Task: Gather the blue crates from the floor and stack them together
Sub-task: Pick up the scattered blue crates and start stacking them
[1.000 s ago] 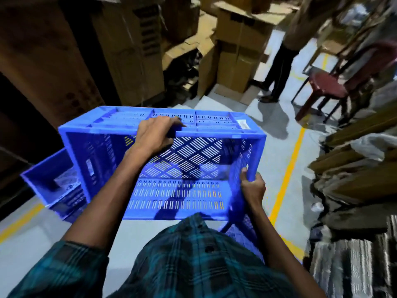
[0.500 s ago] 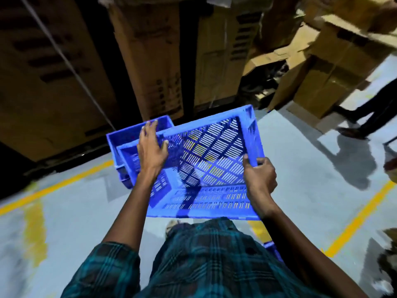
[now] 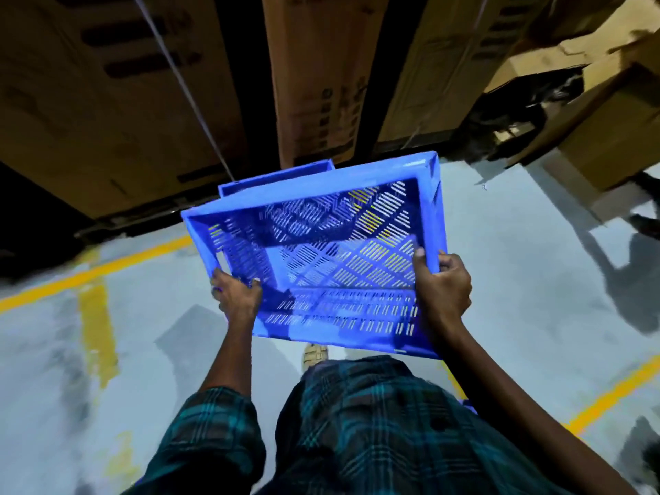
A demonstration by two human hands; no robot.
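Both arms extend forward. Left hand (image 3: 237, 298) grips the blue crate (image 3: 343, 266) rim; right hand (image 3: 443, 285) clasps the opposite rim.

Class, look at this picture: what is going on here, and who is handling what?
A person in a plaid shirt holds a blue crate off the floor with both hands. The left hand grips its left wall and the right hand grips its right wall. Just beyond it, another blue crate sits on the floor beside tall cardboard boxes. The held crate is not yet stacked on it.
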